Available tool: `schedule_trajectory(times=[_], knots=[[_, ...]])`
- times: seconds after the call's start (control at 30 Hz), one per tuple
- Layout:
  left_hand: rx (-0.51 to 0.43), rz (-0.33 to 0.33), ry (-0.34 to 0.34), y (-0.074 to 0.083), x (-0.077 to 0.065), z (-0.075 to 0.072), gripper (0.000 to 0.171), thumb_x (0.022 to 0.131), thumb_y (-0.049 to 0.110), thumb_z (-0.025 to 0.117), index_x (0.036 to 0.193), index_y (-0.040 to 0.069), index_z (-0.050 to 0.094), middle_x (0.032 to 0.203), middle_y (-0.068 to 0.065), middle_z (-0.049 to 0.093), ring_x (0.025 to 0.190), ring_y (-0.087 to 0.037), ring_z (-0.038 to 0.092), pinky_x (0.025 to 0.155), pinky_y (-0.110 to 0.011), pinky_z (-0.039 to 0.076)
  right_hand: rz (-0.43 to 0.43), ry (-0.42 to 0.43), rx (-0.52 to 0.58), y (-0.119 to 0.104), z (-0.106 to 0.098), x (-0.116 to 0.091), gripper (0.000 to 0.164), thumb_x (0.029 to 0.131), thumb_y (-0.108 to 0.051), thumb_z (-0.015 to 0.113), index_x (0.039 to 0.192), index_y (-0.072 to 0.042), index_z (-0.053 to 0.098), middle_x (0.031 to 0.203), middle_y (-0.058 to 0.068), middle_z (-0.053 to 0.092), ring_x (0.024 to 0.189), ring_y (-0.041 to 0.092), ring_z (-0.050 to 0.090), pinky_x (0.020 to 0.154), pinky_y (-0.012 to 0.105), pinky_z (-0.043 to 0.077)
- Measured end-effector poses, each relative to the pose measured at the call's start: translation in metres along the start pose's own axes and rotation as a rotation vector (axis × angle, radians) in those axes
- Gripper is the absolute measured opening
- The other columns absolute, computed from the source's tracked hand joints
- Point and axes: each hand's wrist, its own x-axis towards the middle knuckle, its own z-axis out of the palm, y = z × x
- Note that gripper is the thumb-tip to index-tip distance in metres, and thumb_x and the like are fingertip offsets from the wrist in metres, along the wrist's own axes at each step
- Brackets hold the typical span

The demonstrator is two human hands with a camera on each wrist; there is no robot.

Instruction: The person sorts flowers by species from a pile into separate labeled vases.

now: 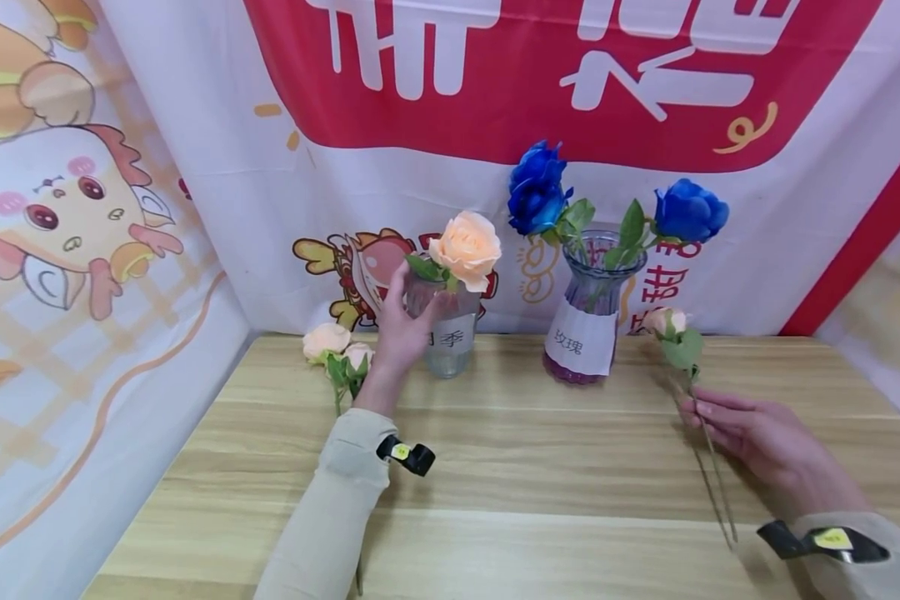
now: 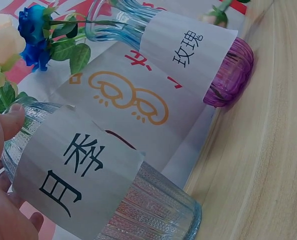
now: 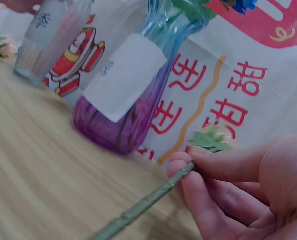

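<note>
My left hand [image 1: 399, 337] grips a clear ribbed glass vase [image 1: 448, 364] near its rim, with the thumb on one side and fingers around the back. One peach rose [image 1: 467, 250] stands in that vase, and a white paper label [image 2: 81, 170] with black characters covers its front. On the right, my right hand [image 1: 776, 446] pinches the green stem [image 3: 148, 201] of a pale peach rose [image 1: 666, 323] between thumb and fingers. The bloom points toward the back of the table, and the stem's cut end slants toward the front.
A blue-to-purple glass vase [image 1: 577, 371] with a white label stands between the hands, holding blue roses [image 1: 537, 190]. Pale peach roses [image 1: 326, 342] lie left of the left forearm on the wooden table [image 1: 525, 492]. A printed cloth [image 1: 390, 183] hangs close behind.
</note>
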Motion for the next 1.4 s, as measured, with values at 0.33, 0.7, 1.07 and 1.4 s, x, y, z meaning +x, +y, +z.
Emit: schedule_trajectory(times=[0.33,0.7,1.07,1.4], knots=[[0.004,-0.024,0.01,0.002,-0.001,0.001,0.081,0.096,0.031,0.079,0.164,0.027,0.036,0.167,0.004,0.045,0.162,-0.021,0.031,0.136,-0.059,0.015,-0.082,0.235,0.304,-0.014,0.035,-0.006,0.022,0.1,-0.009,0.072,0.111,-0.025,0.083,0.108,-0.005,0.083,0.099,0.012,0.08,0.089,0.029,0.066],[0.027,0.003,0.012,0.003,0.0,0.002,0.078,0.097,0.025,0.077,0.164,0.024,0.037,0.168,0.003,0.044,0.163,-0.02,0.029,0.135,-0.061,0.014,-0.301,0.367,0.598,-0.01,0.059,-0.008,0.028,0.095,0.009,0.071,0.112,-0.012,0.079,0.098,0.008,0.083,0.089,0.019,0.081,0.082,0.029,0.067],[0.005,-0.016,0.006,0.002,0.0,0.001,0.077,0.097,0.028,0.078,0.163,0.029,0.038,0.167,0.005,0.045,0.162,-0.02,0.031,0.136,-0.059,0.015,-0.429,0.639,0.858,-0.007,0.072,-0.002,0.053,0.082,0.023,0.076,0.124,-0.01,0.075,0.097,0.011,0.081,0.088,0.024,0.081,0.079,0.039,0.068],[0.021,-0.016,0.019,0.002,0.0,0.002,0.079,0.096,0.026,0.078,0.164,0.025,0.037,0.168,0.004,0.044,0.162,-0.02,0.031,0.136,-0.058,0.016,-0.523,0.724,0.978,-0.004,0.08,0.005,0.047,0.08,0.024,0.076,0.113,-0.006,0.064,0.089,0.015,0.078,0.075,0.03,0.078,0.071,0.043,0.069]])
